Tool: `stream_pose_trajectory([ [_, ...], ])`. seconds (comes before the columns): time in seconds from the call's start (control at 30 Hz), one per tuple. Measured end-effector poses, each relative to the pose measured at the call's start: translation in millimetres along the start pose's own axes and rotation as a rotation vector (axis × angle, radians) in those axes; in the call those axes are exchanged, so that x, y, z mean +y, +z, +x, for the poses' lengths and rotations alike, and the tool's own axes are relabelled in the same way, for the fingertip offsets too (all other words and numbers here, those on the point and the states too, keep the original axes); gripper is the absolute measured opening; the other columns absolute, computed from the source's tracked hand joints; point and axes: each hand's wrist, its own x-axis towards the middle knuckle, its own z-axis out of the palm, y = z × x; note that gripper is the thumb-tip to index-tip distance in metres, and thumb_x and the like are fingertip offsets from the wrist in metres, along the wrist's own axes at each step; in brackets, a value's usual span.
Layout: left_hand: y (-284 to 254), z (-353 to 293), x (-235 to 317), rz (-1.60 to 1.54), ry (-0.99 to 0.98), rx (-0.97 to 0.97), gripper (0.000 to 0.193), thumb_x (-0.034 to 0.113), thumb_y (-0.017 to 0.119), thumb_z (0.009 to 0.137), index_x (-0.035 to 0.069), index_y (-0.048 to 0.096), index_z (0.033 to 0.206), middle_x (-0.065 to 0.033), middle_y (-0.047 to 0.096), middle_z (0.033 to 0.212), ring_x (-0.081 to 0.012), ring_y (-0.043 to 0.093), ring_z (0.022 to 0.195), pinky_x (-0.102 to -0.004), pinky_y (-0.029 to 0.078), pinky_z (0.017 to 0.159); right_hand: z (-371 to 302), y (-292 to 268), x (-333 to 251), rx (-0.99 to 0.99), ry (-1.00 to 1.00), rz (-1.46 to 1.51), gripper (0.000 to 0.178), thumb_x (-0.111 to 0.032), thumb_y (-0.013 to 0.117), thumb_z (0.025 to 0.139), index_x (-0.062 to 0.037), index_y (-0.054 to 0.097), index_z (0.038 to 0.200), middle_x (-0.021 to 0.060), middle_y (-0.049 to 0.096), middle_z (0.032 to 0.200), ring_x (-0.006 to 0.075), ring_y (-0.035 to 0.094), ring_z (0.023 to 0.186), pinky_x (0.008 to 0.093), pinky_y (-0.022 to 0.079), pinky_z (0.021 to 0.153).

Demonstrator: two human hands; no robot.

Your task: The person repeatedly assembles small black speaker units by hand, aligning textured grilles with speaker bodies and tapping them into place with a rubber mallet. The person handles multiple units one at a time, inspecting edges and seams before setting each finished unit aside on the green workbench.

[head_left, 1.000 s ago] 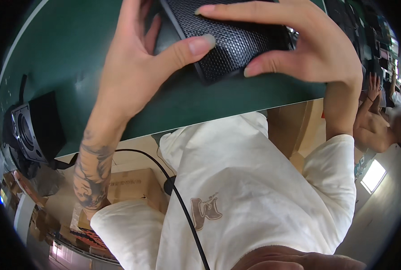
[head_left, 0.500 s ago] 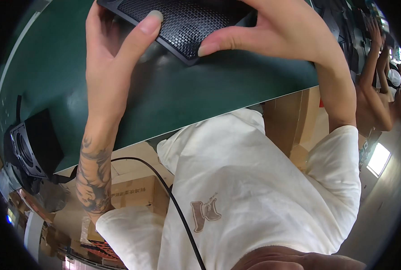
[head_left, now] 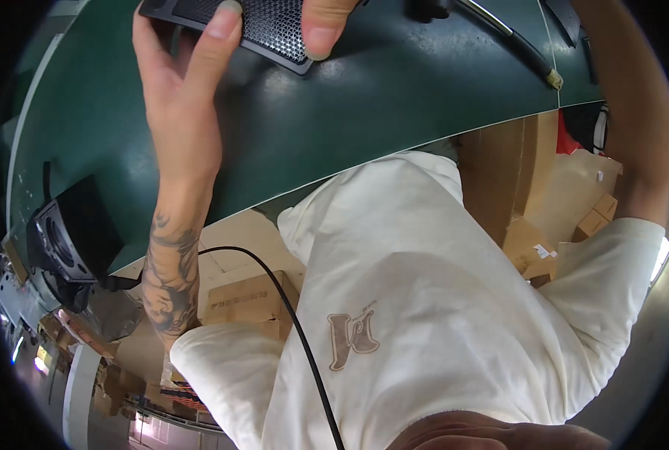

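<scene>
A black speaker grille [head_left: 273, 31], with a metal mesh inside a dark frame, is at the top of the head view, held above the green tabletop and cut off by the picture's edge. My left hand [head_left: 180, 94] is closed on its left part, thumb on the mesh and fingers going behind the frame. Of my right hand [head_left: 325, 26] only the thumb shows, pressed on the mesh near the closest corner. The rest of that hand is out of view above, and its forearm rises along the right side.
A black speaker box [head_left: 75, 232] stands at the table's left edge. On the green table [head_left: 394, 105] lies a tool with a metal shaft and black grip [head_left: 529, 56]. A black cable [head_left: 293, 322] hangs before my shirt. Cardboard boxes [head_left: 499, 165] sit below the table.
The grille and both hands sit higher in the picture. My right forearm has swung outward to the right, uncovering the tool on the table. The right thumb now points downward on the mesh.
</scene>
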Motion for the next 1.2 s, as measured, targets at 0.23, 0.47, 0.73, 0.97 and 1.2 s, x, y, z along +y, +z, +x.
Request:
stream_pose_trajectory([
  [0.23,25.2,14.4,16.3,-0.065,-0.028,0.110,0.056,0.004,0.076,0.092,-0.004,0.048,0.139,-0.0084,0.061,0.124,-0.0164,0.057,0.117,-0.0322,0.042,0.106,46.8,-14.7,8.6,-0.040,-0.090,-0.152,0.088,-0.039,0.087,0.076,-0.0196,0.048,0.153,0.0260,0.049,0.145,0.0424,0.046,0.137,0.0505,0.039,0.114],
  [0.47,-18.0,-10.6,37.2,0.184,-0.303,0.153,0.051,0.028,0.060,0.106,0.003,0.050,0.149,-0.0076,0.062,0.132,-0.0119,0.057,0.114,-0.0276,0.042,0.102,-28.2,52.3,-15.0,0.393,0.479,0.132,0.102,-0.048,0.081,0.084,-0.0056,0.027,0.161,0.0315,0.046,0.149,0.0431,0.049,0.137,0.0472,0.043,0.112],
  [0.73,13.2,-21.5,36.2,0.270,0.093,-0.028,0.100,-0.007,0.075,0.087,0.008,0.014,0.165,-0.0132,0.041,0.152,-0.0228,0.044,0.137,-0.0370,0.037,0.115,-30.5,79.5,-40.0,0.649,0.435,0.574,0.106,-0.017,0.081,0.086,-0.0041,0.010,0.164,0.0266,0.030,0.162,0.0372,0.035,0.150,0.0406,0.031,0.123],
  [0.97,22.8,-24.1,28.1,0.254,0.109,-0.049,0.120,0.006,0.083,0.081,0.008,-0.003,0.165,-0.0172,0.014,0.166,-0.0298,0.028,0.150,-0.0435,0.030,0.120,-38.5,92.0,-42.1,0.759,0.440,0.733,0.095,-0.016,0.080,0.088,-0.0042,0.021,0.162,0.0196,0.039,0.153,0.0343,0.039,0.145,0.0411,0.031,0.121],
  [1.2,26.6,9.2,41.1,0.291,0.098,0.036,0.084,0.017,0.072,0.096,0.004,0.023,0.163,-0.0140,0.029,0.165,-0.0246,0.035,0.146,-0.0372,0.027,0.119,-23.8,89.9,-29.7,0.971,0.577,0.602,0.071,-0.036,0.077,0.094,-0.0019,0.047,0.148,0.0174,0.053,0.133,0.0288,0.053,0.128,0.0385,0.043,0.108],
])
